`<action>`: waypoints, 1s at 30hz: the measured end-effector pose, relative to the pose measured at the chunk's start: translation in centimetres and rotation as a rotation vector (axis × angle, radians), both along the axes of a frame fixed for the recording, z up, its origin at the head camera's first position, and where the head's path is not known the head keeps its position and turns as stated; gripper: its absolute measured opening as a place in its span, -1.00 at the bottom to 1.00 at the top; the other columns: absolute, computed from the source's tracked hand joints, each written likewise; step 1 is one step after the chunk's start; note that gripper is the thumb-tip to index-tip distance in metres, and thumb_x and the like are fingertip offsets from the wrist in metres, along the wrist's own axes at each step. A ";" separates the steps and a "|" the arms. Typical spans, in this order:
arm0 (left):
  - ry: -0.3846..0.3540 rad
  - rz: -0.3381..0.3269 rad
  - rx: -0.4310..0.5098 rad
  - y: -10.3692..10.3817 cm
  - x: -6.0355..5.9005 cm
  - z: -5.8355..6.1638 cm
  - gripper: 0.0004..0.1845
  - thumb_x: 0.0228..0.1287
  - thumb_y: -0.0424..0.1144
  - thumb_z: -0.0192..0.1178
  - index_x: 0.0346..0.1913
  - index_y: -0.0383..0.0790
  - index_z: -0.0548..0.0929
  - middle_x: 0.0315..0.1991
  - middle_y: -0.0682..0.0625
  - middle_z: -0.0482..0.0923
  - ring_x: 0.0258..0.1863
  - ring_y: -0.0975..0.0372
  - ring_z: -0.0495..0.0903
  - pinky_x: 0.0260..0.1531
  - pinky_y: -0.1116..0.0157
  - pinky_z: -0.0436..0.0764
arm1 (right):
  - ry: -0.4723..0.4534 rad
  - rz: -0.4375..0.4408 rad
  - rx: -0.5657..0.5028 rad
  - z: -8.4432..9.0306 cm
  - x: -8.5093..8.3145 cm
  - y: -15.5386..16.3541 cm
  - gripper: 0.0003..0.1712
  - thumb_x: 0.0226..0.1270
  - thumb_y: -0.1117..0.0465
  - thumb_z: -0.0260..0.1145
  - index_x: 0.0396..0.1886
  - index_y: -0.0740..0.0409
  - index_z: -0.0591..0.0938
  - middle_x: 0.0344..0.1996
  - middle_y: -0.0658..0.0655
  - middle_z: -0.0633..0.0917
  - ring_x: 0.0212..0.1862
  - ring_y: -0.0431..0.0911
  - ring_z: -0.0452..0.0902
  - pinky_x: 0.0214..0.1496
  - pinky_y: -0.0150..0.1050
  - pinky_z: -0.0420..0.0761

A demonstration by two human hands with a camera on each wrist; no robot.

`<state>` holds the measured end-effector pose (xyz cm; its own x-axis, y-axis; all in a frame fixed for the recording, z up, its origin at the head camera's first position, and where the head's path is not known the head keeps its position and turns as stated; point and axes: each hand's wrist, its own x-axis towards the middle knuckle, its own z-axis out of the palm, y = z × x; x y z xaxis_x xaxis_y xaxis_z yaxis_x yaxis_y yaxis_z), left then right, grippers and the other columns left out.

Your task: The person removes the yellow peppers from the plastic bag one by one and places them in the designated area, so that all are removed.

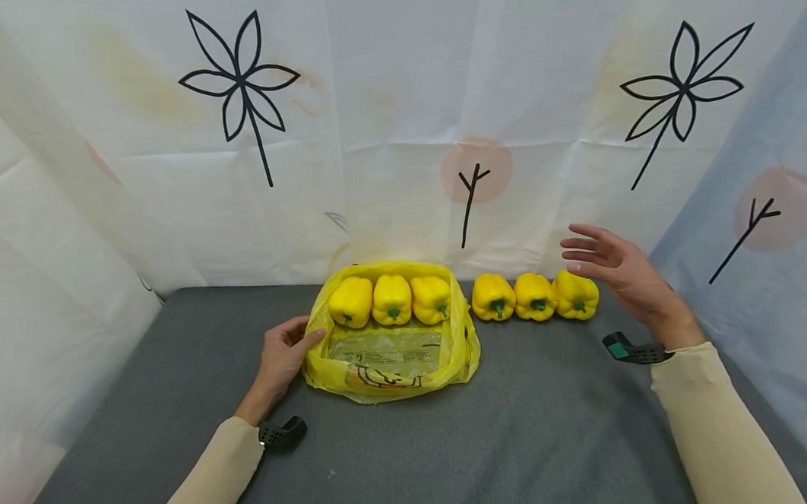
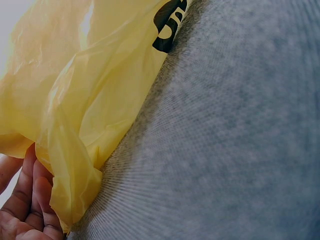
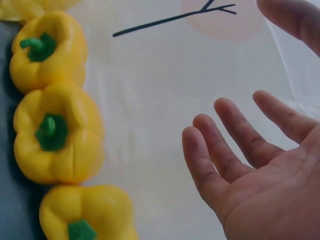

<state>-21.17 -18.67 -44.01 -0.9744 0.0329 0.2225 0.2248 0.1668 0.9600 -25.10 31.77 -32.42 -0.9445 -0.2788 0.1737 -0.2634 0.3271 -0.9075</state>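
Observation:
A yellow plastic bag lies on the grey table with its mouth spread wide. Three yellow bell peppers sit in a row along the back inside it. My left hand pinches the bag's left rim, thumb over the edge and fingers outside; in the left wrist view the fingers are against the bag's side. Three more yellow bell peppers stand in a row right of the bag, green stems facing me. Above the rightmost one, my right hand is raised with fingers extended, holding nothing.
The grey table runs back to a white curtain printed with black plant drawings. More curtain hangs close on the left and right sides. Each wrist wears a dark camera band.

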 end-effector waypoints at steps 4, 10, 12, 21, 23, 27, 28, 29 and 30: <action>-0.005 0.002 0.005 0.1 0.0 0.0 -0.63 0.26 -0.33 0.21 0.08 -0.46 0.54 -0.11 -0.35 0.53 -0.31 0.26 0.56 -0.36 0.39 0.59 | -0.001 0.002 -0.021 -0.1 0.1 -0.7 -0.32 0.37 0.23 0.19 0.43 -0.08 0.19 0.29 0.27 0.30 0.25 0.11 0.26 0.03 -0.53 0.38; 0.003 0.003 -0.001 0.2 0.1 0.1 -0.64 0.26 -0.34 0.21 0.07 -0.46 0.55 -0.12 -0.35 0.54 -0.32 0.25 0.56 -0.37 0.39 0.59 | -0.008 0.013 -0.074 -0.1 0.2 -1.7 -0.31 0.36 0.20 0.21 0.43 -0.07 0.19 0.30 0.31 0.28 0.26 0.12 0.25 0.04 -0.52 0.40; 0.001 0.002 0.000 0.2 0.1 0.2 -0.64 0.26 -0.34 0.21 0.07 -0.46 0.55 -0.12 -0.35 0.54 -0.33 0.24 0.55 -0.37 0.39 0.59 | -0.004 0.024 -0.100 -0.1 0.2 -2.0 -0.31 0.36 0.22 0.21 0.43 -0.06 0.19 0.30 0.32 0.27 0.27 0.13 0.24 0.05 -0.51 0.41; 0.002 -0.004 0.005 0.1 0.1 0.1 -0.64 0.26 -0.34 0.21 0.07 -0.47 0.55 -0.13 -0.35 0.54 -0.33 0.23 0.56 -0.38 0.39 0.59 | 0.022 0.081 -0.205 -0.4 0.3 -3.5 -0.32 0.35 0.31 0.19 0.43 0.03 0.20 0.30 0.36 0.25 0.28 0.12 0.21 0.10 -0.45 0.40; 0.003 -0.004 0.005 0.1 0.1 0.1 -0.64 0.26 -0.34 0.21 0.07 -0.47 0.55 -0.13 -0.35 0.54 -0.33 0.23 0.56 -0.38 0.39 0.59 | 0.028 0.089 -0.224 -0.4 0.3 -3.8 -0.32 0.35 0.32 0.19 0.42 0.05 0.21 0.29 0.36 0.25 0.28 0.12 0.22 0.10 -0.43 0.41; 0.002 -0.003 0.004 0.1 0.1 0.1 -0.64 0.26 -0.34 0.21 0.07 -0.47 0.55 -0.13 -0.35 0.54 -0.33 0.23 0.56 -0.38 0.39 0.59 | 0.042 0.097 -0.248 -0.3 0.4 -4.5 -0.33 0.35 0.34 0.19 0.42 0.07 0.21 0.28 0.35 0.27 0.27 0.12 0.24 0.09 -0.41 0.44; 0.002 -0.002 0.005 0.1 0.1 0.1 -0.64 0.26 -0.34 0.21 0.07 -0.47 0.55 -0.13 -0.35 0.54 -0.33 0.23 0.56 -0.38 0.39 0.59 | 0.045 0.099 -0.255 -0.3 0.4 -4.8 -0.33 0.34 0.35 0.19 0.42 0.07 0.22 0.28 0.35 0.28 0.27 0.12 0.24 0.09 -0.40 0.44; 0.001 -0.001 0.004 0.1 0.0 0.1 -0.64 0.26 -0.34 0.21 0.07 -0.46 0.55 -0.13 -0.34 0.54 -0.33 0.23 0.56 -0.38 0.39 0.59 | 0.044 0.097 -0.259 -0.3 0.4 -5.0 -0.33 0.34 0.35 0.19 0.41 0.07 0.22 0.28 0.34 0.28 0.26 0.12 0.25 0.08 -0.40 0.45; 0.001 0.000 0.003 0.1 0.0 0.1 -0.64 0.26 -0.34 0.21 0.07 -0.46 0.55 -0.14 -0.34 0.54 -0.33 0.24 0.56 -0.38 0.39 0.59 | 0.046 0.096 -0.263 -0.3 0.4 -5.2 -0.33 0.34 0.34 0.20 0.41 0.07 0.23 0.28 0.34 0.29 0.26 0.12 0.26 0.08 -0.39 0.45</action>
<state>-21.14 -18.57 -43.88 -0.9741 0.0323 0.2239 0.2261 0.1638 0.9602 -24.67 26.57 -32.76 -0.9055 -0.3061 0.2939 -0.3245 0.0532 -0.9444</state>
